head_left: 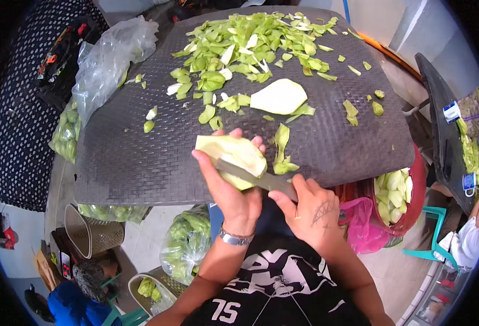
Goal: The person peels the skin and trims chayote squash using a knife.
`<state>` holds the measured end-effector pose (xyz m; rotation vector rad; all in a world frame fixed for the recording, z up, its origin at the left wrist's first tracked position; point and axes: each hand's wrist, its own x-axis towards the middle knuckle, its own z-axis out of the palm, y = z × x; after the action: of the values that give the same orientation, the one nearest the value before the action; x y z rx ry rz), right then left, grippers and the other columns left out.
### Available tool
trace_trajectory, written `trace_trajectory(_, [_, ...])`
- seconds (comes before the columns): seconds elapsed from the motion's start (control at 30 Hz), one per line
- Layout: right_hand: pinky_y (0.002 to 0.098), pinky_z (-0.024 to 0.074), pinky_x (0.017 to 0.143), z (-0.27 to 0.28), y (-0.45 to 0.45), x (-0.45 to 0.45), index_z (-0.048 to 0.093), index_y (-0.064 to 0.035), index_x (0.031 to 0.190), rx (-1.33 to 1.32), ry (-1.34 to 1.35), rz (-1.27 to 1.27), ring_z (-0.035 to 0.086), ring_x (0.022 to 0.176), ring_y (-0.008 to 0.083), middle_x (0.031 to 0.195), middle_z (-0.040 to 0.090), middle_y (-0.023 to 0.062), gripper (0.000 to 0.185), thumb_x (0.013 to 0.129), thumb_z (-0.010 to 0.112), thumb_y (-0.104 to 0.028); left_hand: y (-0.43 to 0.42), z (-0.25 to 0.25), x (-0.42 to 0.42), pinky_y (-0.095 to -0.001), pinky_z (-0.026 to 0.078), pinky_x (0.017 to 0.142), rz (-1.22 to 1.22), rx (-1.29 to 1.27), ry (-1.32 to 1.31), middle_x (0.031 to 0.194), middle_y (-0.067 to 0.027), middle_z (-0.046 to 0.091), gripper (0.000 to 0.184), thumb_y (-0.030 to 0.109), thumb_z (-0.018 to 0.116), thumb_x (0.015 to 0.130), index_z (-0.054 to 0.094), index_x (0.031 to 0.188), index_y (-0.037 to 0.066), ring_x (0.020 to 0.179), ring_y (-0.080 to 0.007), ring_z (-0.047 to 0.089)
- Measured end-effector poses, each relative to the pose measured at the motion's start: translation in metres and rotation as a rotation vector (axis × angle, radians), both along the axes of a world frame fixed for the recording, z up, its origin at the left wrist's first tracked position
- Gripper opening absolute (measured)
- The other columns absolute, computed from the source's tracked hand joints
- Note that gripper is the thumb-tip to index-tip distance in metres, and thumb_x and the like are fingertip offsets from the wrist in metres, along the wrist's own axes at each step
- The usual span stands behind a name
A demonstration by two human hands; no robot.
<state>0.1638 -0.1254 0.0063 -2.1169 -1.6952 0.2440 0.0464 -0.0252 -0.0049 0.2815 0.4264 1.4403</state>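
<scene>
A pale, peeled piece of chayote (212, 145) rests in my left hand (234, 204), with the fingers curled around its far side and the thumb along its left edge. My right hand (311, 209) is closed on a knife (253, 176), whose flat blade lies across the near part of the chayote. The knife's handle is mostly hidden in my fist. Beyond my hands, another peeled chayote piece (279, 98) lies pale side up on the dark woven tabletop (141, 157). A curled green peel strip (282, 145) lies just past the blade.
A heap of green peelings (261, 43) covers the table's far part. A clear plastic bag (114, 60) hangs at the left edge. Below right stands a red tub (417, 185) of peeled pieces beside a pink bag (365, 231). Bagged chayotes (188, 242) and a basket (95, 233) stand below left.
</scene>
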Motion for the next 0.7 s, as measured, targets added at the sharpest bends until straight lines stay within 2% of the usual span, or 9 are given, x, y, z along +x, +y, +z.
trace_trajectory(0.3, [0.0580,0.0537,0.072,0.003,0.003,0.004,0.064,-0.0026,0.091,-0.210,0.277,0.088,0.069,0.079,0.0507,0.086,0.071,0.0265,0.059,0.101,0.056,-0.061,-0.003,-0.002,0.000,-0.0505,0.056,0.089,0.083,0.049,0.161,0.129,-0.0113,0.059,0.063,0.066,0.042,0.106,0.049,0.136,0.011,0.107,-0.0390,0.066])
trace_trajectory(0.4, [0.0584,0.0534,0.073,0.004,0.002,0.001,0.065,-0.0025,0.087,-0.247,0.327,0.083,0.068,0.080,0.0511,0.080,0.070,0.0267,0.058,0.105,0.052,-0.056,-0.005,-0.004,0.002,-0.0490,0.057,0.089,0.101,0.074,0.203,0.130,-0.0116,0.058,0.063,0.065,0.042,0.106,0.047,0.140,0.011,0.107,-0.0382,0.066])
trace_trajectory(0.5, [0.0596,0.0531,0.073,0.006,0.002,0.008,0.066,-0.0014,0.085,-0.214,0.577,0.123,0.067,0.077,0.0519,0.077,0.068,0.0268,0.056,0.108,0.050,-0.050,-0.004,-0.008,0.002,-0.0481,0.057,0.089,0.082,0.100,0.255,0.130,-0.0119,0.058,0.064,0.064,0.042,0.107,0.044,0.143,0.011,0.107,-0.0375,0.066])
trace_trajectory(0.6, [0.0605,0.0523,0.070,0.003,0.003,0.013,0.065,-0.0004,0.082,-0.148,0.592,0.197,0.066,0.074,0.0518,0.077,0.068,0.0260,0.054,0.110,0.049,-0.044,-0.002,-0.016,0.001,-0.0479,0.056,0.090,0.060,0.099,0.289,0.131,-0.0122,0.058,0.063,0.062,0.041,0.108,0.042,0.145,0.011,0.107,-0.0371,0.066])
trace_trajectory(0.7, [0.0521,0.0519,0.076,0.007,0.003,0.002,0.066,0.0028,0.086,-0.292,0.409,0.085,0.067,0.079,0.0478,0.077,0.068,0.0255,0.058,0.112,0.044,-0.044,-0.001,-0.019,0.002,-0.0477,0.057,0.090,0.121,0.091,0.329,0.132,-0.0126,0.058,0.063,0.061,0.042,0.108,0.041,0.146,0.011,0.108,-0.0362,0.067])
